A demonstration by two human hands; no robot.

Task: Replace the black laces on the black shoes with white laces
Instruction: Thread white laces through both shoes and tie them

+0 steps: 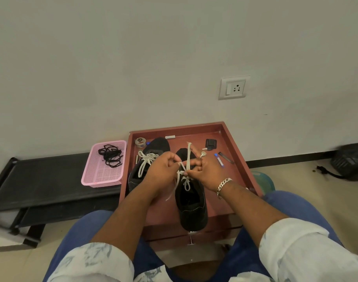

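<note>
White lace (188, 157) on the near shoe (191, 202): I'm tying it off. The shoe sits in the red tray (231, 176), toe toward the wall, heel hanging over the tray's near edge. One lace end stands up past my fingers toward the tray's far side; the other trails off the shoe's left side. A small crossing is already snug just above the shoe opening.

Left hand (163, 166): fingers curled, grip pinching a strand of the lace above the tongue. Right hand (204, 169): also pinching the lace, index finger with a ring pointing up, bracelet on the wrist. The hands are almost touching over the shoe.

The second shoe (151, 159) is in the tray just left of the near one and already has a white lace tied in a bow. The black laces (111, 155) lie bundled in the pink basket (101, 176), left of the tray on the dark bench. So I judge the task nearly done; only this knot is left.

To do it well, I'd keep both strands taut so the crossing doesn't loosen, make even loops, and pull sideways rather than up so the shoe doesn't tip off the tray edge. I'd also match the bow size on the other shoe.

Other bits on the tray's far side: a small tin, a black case and pens.
</note>
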